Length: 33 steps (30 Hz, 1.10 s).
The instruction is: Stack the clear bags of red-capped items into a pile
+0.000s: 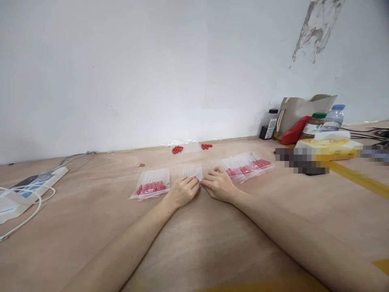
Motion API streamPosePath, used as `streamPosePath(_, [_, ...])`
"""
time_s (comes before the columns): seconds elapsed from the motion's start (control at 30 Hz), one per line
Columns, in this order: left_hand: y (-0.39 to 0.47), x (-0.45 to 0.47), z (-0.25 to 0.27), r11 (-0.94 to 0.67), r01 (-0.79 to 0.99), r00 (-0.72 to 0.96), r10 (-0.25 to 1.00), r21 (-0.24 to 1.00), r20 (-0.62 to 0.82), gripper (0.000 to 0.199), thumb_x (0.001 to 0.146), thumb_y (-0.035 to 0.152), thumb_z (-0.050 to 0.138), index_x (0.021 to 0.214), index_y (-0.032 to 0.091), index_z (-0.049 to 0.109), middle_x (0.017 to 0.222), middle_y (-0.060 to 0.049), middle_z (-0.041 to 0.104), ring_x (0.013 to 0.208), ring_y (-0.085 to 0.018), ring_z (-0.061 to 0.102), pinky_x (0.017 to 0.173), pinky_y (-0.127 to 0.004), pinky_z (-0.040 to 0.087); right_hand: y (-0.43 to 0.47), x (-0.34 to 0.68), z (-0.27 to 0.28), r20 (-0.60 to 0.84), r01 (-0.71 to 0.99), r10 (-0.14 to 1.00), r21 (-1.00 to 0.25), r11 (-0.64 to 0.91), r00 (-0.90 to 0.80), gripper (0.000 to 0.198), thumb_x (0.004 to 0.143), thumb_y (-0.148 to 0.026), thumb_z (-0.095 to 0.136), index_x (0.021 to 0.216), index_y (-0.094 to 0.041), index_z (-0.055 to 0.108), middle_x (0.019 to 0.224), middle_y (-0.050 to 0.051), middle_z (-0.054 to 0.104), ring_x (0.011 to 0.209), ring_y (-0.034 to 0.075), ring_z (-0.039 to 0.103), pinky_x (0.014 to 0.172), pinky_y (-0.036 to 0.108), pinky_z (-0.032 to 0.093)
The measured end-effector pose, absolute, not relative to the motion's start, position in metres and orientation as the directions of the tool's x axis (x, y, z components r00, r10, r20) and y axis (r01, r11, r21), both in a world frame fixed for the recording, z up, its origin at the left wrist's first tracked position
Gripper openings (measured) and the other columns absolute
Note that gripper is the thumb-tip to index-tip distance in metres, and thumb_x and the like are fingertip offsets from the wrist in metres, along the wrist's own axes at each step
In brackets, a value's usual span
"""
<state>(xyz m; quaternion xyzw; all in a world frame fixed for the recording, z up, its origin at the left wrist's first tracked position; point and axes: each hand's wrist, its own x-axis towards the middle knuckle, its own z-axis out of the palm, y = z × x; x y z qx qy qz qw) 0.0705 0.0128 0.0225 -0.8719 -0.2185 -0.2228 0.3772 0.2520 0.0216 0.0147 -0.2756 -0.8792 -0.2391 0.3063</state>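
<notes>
My left hand (184, 190) and my right hand (219, 185) meet at the middle of the table, fingertips pinched on the near edge of a small clear zip-lock bag (191, 169). A bit of red shows inside that bag by my fingertips; my fingers hide the rest. To the left lies a stack of zip-lock bags (154, 176) with a row of red capsule-shaped pieces (151, 187) along the near edge. Beyond my right hand, more overlapping bags (240, 161) with red pieces (244, 170) lie fanned out.
Near the wall, loose red pieces (177, 149) lie by a flat clear bag (191, 147), with others (207, 146) beside it. A power strip (59, 175) with white cables sits at left. Bottles (333, 117), a grey bag (299, 111) and a yellow tissue pack (325, 147) stand back right.
</notes>
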Motion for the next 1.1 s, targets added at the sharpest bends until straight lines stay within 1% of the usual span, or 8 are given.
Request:
streamPosePath(0.43, [0.003,0.032,0.030,-0.553,0.565,0.803,0.195,-0.613,0.564,0.013,0.083,0.009,0.043,0.083,0.013,0.056,0.079,-0.004,0.062,0.075,-0.014,0.058,0.072,-0.027,0.043,0.023,0.265,0.015,0.733,0.667,0.370,0.151,0.730,-0.571,0.018,0.078,-0.013,0.044,0.075,-0.021,0.060,0.069,-0.002,0.061,0.070,0.010,0.046,0.080,0.033,0.020])
streamPosePath(0.6, [0.003,0.026,0.033,-0.556,0.646,0.749,0.327,-0.523,0.577,0.020,0.086,0.014,0.038,0.077,0.014,0.056,0.069,-0.004,0.060,0.063,-0.014,0.057,0.059,-0.025,0.041,0.021,0.270,0.016,0.761,0.689,0.380,0.118,0.715,-0.525,0.018,0.080,-0.016,0.044,0.072,-0.021,0.059,0.067,-0.003,0.061,0.068,0.009,0.048,0.084,0.034,0.019])
streamPosePath(0.67, [0.001,0.026,0.035,-0.582,0.719,0.674,0.452,-0.379,0.584,0.026,0.088,0.021,0.036,0.071,0.015,0.055,0.065,-0.004,0.059,0.058,-0.013,0.055,0.056,-0.024,0.039,0.021,0.271,0.016,0.766,0.696,0.392,0.099,0.711,-0.510,0.018,0.081,-0.017,0.043,0.072,-0.022,0.059,0.068,-0.003,0.061,0.068,0.009,0.049,0.086,0.035,0.019])
streamPosePath(0.73, [-0.002,0.028,0.038,-0.602,0.789,0.549,0.603,-0.121,0.579,0.030,0.088,0.031,0.037,0.070,0.016,0.055,0.065,-0.003,0.059,0.059,-0.014,0.055,0.056,-0.024,0.040,0.020,0.273,0.016,0.762,0.704,0.422,0.061,0.708,-0.490,0.018,0.080,-0.018,0.043,0.073,-0.021,0.059,0.068,-0.003,0.061,0.068,0.009,0.050,0.088,0.036,0.018])
streamPosePath(0.83, [-0.007,0.038,0.043,-0.480,0.725,0.291,0.863,0.494,0.412,0.029,0.084,0.043,0.039,0.095,0.020,0.053,0.068,-0.002,0.059,0.058,-0.014,0.057,0.059,-0.025,0.043,0.020,0.277,0.016,0.741,0.716,0.504,-0.046,0.697,-0.444,0.015,0.078,-0.015,0.045,0.074,-0.021,0.059,0.067,-0.003,0.061,0.069,0.009,0.053,0.092,0.038,0.017])
streamPosePath(0.9, [-0.008,0.047,0.044,-0.222,0.467,0.171,0.972,0.856,0.159,0.040,0.084,0.048,0.035,0.114,0.022,0.042,0.073,-0.002,0.061,0.057,-0.013,0.058,0.059,-0.027,0.046,0.019,0.278,0.015,0.721,0.704,0.545,-0.111,0.701,-0.429,0.015,0.077,-0.015,0.045,0.076,-0.021,0.059,0.068,-0.003,0.062,0.070,0.009,0.054,0.094,0.039,0.015])
streamPosePath(1.0, [-0.008,0.061,0.044,0.099,0.087,0.138,0.984,0.991,-0.111,0.043,0.081,0.045,0.044,0.115,0.019,0.040,0.078,-0.004,0.062,0.063,-0.013,0.060,0.062,-0.027,0.047,0.015,0.275,0.014,0.686,0.651,0.533,-0.113,0.751,-0.495,0.018,0.080,-0.016,0.044,0.078,-0.023,0.060,0.073,-0.003,0.063,0.075,0.010,0.055,0.096,0.042,0.011])
streamPosePath(1.1, [-0.005,0.062,0.048,0.134,0.102,0.118,0.982,0.986,-0.146,0.039,0.066,0.028,0.066,0.100,0.013,0.053,0.073,-0.004,0.062,0.066,-0.013,0.059,0.065,-0.024,0.046,0.010,0.273,0.017,0.622,0.595,0.485,-0.040,0.803,-0.614,0.014,0.081,-0.028,0.047,0.081,-0.027,0.061,0.078,-0.002,0.064,0.084,0.014,0.053,0.096,0.046,0.009])
